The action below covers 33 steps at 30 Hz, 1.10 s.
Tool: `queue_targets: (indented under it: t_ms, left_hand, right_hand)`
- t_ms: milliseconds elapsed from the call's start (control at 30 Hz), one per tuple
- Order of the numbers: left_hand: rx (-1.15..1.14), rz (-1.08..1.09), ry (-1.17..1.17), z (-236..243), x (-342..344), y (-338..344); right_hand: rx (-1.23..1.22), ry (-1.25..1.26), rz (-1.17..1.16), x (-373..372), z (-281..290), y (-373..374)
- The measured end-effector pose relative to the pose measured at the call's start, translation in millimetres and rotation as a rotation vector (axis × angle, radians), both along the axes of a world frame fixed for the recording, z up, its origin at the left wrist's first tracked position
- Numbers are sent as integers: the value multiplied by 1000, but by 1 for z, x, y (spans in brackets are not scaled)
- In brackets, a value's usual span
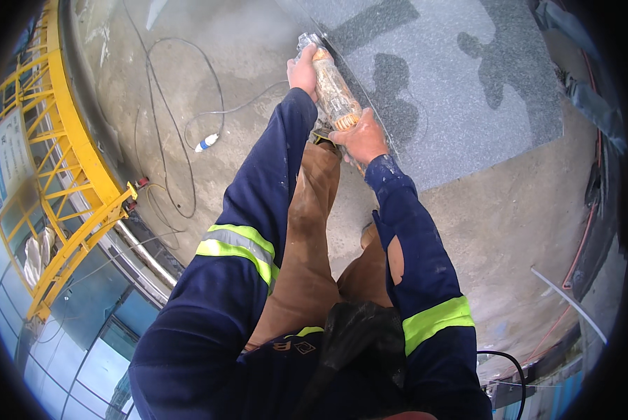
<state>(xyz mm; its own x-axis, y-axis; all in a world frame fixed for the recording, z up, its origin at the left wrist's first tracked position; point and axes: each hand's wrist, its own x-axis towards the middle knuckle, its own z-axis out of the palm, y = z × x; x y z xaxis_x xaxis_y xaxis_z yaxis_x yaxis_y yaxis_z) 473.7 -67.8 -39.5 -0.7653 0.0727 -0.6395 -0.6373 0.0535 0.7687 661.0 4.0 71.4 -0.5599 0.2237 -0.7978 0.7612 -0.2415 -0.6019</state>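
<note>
A worn, dust-coated angle grinder (pixel 336 89) with orange parts lies lengthwise between my two hands. My left hand (pixel 302 73) is closed round its far end, near the metal head. At the rear end of the body, my right hand (pixel 365 137) is wrapped round the grinder by its orange vents. The head sits at the left edge of a large speckled grey stone slab (pixel 482 140). Pale dust hangs around and beyond the head. The disc is not clear to see, and part of the handle is covered by my right hand.
A dark cable (pixel 161 91) loops over the concrete floor (pixel 258 59) on the left, with a white and blue plug (pixel 206 143). A yellow metal lattice barrier (pixel 93 133) curves along the left edge, glass panels beyond it. To the right are a pale tube (pixel 573 305) and a red line (pixel 581 252).
</note>
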Motion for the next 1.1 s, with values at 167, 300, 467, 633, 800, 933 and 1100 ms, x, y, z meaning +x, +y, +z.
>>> queue_targets:
  t_ms: [167,300,467,633,800,933,1100]
  left_hand:
    - [52,-4,-4,6,10,-1]
    - [33,26,14,10,16,0]
    - [46,18,24,16,24,1]
    - [56,6,16,20,29,-1]
    - [70,26,17,22,34,0]
    - [62,16,10,21,34,-1]
    - [56,-9,-32,11,22,-2]
  right_hand:
    - [33,-5,12,9,-2,-4]
    - [41,-12,8,13,0,-5]
    - [35,-38,27,17,5,-3]
    - [24,-27,14,22,4,-4]
    - [24,-14,13,25,3,-4]
    - [27,-34,19,26,4,-4]
    - [27,-31,31,19,2,-3]
